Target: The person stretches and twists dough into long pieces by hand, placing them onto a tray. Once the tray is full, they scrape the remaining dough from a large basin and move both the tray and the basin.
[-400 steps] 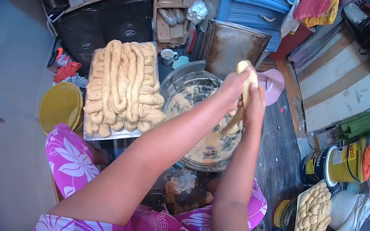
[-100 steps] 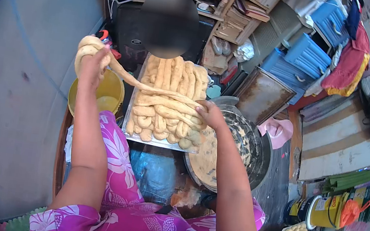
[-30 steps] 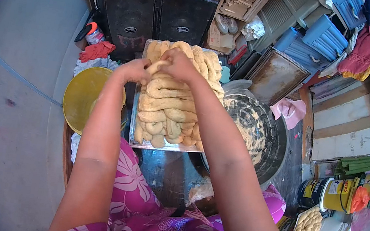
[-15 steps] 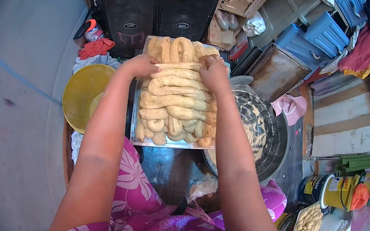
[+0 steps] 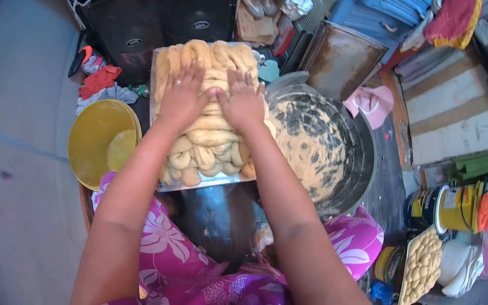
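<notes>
Thick, pale yellow dough ropes (image 5: 216, 138) lie folded in layers across a shiny metal tray (image 5: 211, 186) in front of me. My left hand (image 5: 183, 99) rests flat on the dough, fingers stretched forward, with a ring on one finger. Beside it, my right hand (image 5: 240, 103) is also palm down on the dough, fingers extended. The two thumbs meet or nearly meet in the middle. Part of the dough is hidden under both hands. Smaller dough loops bunch up at the tray's near end.
To the right is a large dark basin (image 5: 365, 169) coated inside with pale floury residue. A yellow bowl (image 5: 90, 137) sits on the left. Black speaker cabinets (image 5: 196, 5) stand beyond the tray. Another tray of dough pieces (image 5: 421, 268) is at far right, below a yellow bucket (image 5: 460, 205).
Both hands have gone from gripping a dough rope at its two ends to lying flat, close together, on the dough. The camera view has shifted, so the tray appears further left and tilted.
</notes>
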`<state>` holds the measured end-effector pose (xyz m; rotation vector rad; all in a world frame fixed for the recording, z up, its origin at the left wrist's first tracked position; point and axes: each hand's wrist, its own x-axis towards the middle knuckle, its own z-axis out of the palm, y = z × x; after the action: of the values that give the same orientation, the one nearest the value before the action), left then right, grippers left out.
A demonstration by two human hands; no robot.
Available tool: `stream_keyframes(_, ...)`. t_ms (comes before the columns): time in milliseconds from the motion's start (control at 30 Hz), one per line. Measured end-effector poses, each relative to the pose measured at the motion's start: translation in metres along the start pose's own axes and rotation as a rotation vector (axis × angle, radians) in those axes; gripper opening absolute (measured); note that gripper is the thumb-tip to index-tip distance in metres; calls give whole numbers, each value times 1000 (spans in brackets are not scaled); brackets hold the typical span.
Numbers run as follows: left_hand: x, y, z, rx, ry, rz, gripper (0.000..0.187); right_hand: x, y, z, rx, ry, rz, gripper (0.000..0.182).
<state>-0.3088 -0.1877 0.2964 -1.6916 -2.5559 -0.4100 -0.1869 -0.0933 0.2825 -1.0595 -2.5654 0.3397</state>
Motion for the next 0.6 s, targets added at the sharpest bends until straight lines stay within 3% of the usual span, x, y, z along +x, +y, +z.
stream_keyframes(100,0,0,0,-47,-1,88,68,1,6,-4,98,-47,-6,60)
stream_keyframes(167,7,4,-8,-37,-101,-35,70,0,8,-16,108,-29,0,60)
stream_keyframes(267,2,17,-23,7,74,61,66,-14,-3,-34,93,337,2,60)
stream_keyframes(300,-3,19,-24,63,153,143,65,-16,-2,-24,94,335,11,60)
stream_keyframes(333,-9,18,-16,66,141,154,65,-20,-1,-9,76,187,16,59)
stream_keyframes(367,-10,15,-4,62,26,123,64,-22,2,-2,56,47,20,58)
stream_keyframes(400,-10,15,-2,56,-80,92,63,-23,4,-7,53,58,31,58)
stream_keyframes(500,-11,13,-8,-35,-111,50,65,-30,7,-28,299,68,-11,62)
stream_keyframes(533,-15,12,-9,-55,4,93,61,-39,10,-37,267,240,-42,60)
stream_keyframes(600,-25,17,-31,-55,114,165,57,-68,20,-70,373,187,-1,57)
